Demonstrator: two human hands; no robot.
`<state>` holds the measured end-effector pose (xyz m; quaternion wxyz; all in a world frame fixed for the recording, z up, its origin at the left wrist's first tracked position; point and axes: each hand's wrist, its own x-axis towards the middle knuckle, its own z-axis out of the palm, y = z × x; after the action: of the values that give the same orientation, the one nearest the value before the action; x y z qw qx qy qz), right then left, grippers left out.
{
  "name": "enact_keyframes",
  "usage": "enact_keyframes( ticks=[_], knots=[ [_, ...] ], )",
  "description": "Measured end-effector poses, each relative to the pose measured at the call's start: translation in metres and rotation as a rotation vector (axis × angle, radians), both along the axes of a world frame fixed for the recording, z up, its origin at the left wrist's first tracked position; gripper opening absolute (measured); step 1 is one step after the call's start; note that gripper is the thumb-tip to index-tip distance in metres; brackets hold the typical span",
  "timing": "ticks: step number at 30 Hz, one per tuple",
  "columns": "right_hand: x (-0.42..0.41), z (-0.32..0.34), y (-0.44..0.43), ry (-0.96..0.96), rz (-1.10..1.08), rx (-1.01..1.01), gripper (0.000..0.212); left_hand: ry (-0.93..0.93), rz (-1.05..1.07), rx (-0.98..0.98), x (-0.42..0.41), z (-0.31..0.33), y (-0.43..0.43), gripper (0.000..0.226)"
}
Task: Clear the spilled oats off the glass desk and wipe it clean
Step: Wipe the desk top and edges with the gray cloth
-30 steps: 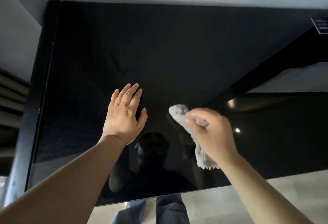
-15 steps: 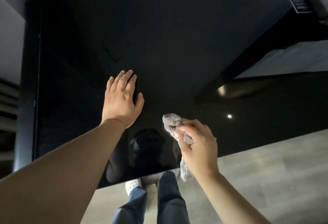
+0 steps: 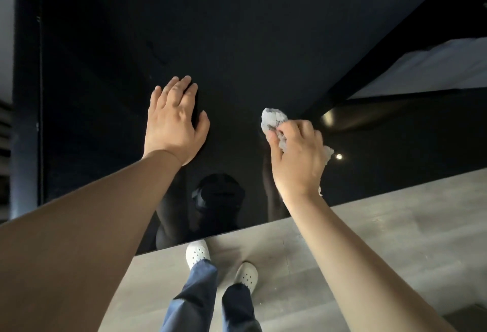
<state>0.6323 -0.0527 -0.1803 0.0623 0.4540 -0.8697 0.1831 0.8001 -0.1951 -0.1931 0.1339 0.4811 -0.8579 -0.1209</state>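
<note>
With your left grip [image 3: 175,123] flat and released on the worktop [image 3: 263,42], press the cloth [image 3: 272,118] grasped in your right grip [image 3: 297,158] through overlapping strokes.

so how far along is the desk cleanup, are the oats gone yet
Done: no oats show anywhere on the glass desk. In hand: the right hand grips a crumpled cloth against the glass, while the left hand rests flat on it. Left: a faint mark beyond the left hand may need a wipe, though it could be a scratch.
</note>
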Motion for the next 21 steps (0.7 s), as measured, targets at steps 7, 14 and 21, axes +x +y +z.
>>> enact_keyframes(
  ticks=[7, 14, 21],
  knots=[
    [0.04, 0.008, 0.086, -0.185, 0.196, 0.021, 0.023, 0.009, 0.002, 0.001, 0.0, 0.0, 0.001, 0.054],
    [0.054, 0.033, 0.114, -0.492, 0.237, 0.055, 0.02, 0.004, -0.004, 0.004, 0.0, -0.001, 0.001, 0.055],
    [0.01, 0.075, 0.04, -0.457, 0.057, -0.176, 0.012, -0.022, -0.011, 0.039, -0.001, 0.005, 0.002, 0.056]
  ],
)
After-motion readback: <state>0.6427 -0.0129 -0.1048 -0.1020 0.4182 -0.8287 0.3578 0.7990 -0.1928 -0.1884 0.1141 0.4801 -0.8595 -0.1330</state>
